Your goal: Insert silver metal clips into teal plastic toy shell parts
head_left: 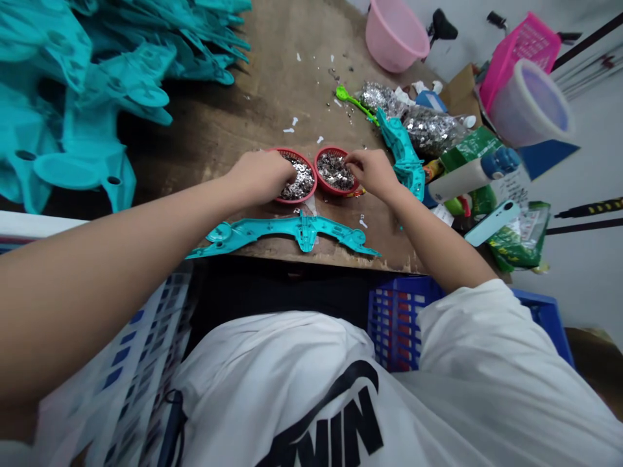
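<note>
My left hand (263, 176) reaches over the left red basket (315, 188), its curled fingertips among the small shiny metal pieces (302, 179) inside. My right hand (374, 171) is at the right red basket (318, 154), thumb and finger pinched together over the metal pieces (333, 170) there. Whatever either pinch holds is too small or hidden to make out. In front of the baskets, along the near table edge, lies a long turquoise plastic part (306, 232), curved, with a raised ribbed centre. Neither hand touches it.
Turquoise plastic parts (73, 117) are heaped at the left. To the right lie another turquoise part (402, 152), bags of metal pieces (433, 130), a white bottle (462, 178) and a phone (492, 222). A pink tub (396, 35) stands behind. Small metal pieces lie scattered on the table (243, 123).
</note>
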Tool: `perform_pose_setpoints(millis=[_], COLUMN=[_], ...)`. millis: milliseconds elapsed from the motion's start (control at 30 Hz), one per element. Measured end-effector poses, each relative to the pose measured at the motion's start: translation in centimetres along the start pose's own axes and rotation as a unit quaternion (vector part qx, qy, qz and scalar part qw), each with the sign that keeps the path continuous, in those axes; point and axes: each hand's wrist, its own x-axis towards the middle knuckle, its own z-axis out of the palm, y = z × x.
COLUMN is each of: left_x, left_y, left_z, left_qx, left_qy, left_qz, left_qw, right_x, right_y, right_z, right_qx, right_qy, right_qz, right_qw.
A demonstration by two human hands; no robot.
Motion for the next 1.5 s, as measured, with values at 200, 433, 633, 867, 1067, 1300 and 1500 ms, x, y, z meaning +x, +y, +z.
perform_pose_setpoints(millis=[200, 433, 633, 867, 1067, 1300, 1500], left_x=[0.8, -0.2, -1.7, -2.8, -3.2, -1.8, -0.2], left_y=[-1.2, -1.2, 0.3, 1.2, 2.4, 0.5, -0.4], left_z=[1.3, 0.1, -2.1, -3.6, -4.0, -1.4, 0.7], left_qx=[-0.029, -0.005, -0.024, -0.09, -0.079, -0.231, -0.518], left_qy=[0.023, -0.032, -0.035, -0.028, -0.037, 0.09, 0.12], left_qz=[0.004, 0.008, -0.056, -0.116, -0.125, -0.07, -0.091], left_qw=[0.999, 0.999, 0.998, 0.989, 0.988, 0.966, 0.842], right_x=[-7.9, -11.4, -10.6, -10.5, -10.3, -10.6, -10.8], right_y=[-0.8, -1.7, -0.5, -2.1, -3.1, -4.2, -5.2], right_z=[-0.6, 2.3, 3.8, 3.8, 3.5, 2.8, 2.6], right_qx=[0.213, 0.29, 0.318, 0.352, 0.314, 0.175, 0.103], right_qy=[0.062, -0.054, -0.077, -0.162, -0.174, -0.147, -0.135], right_qz=[0.061, 0.09, 0.063, 0.173, 0.173, 0.089, 0.029], right_qw=[0.973, 0.951, 0.943, 0.905, 0.917, 0.969, 0.985])
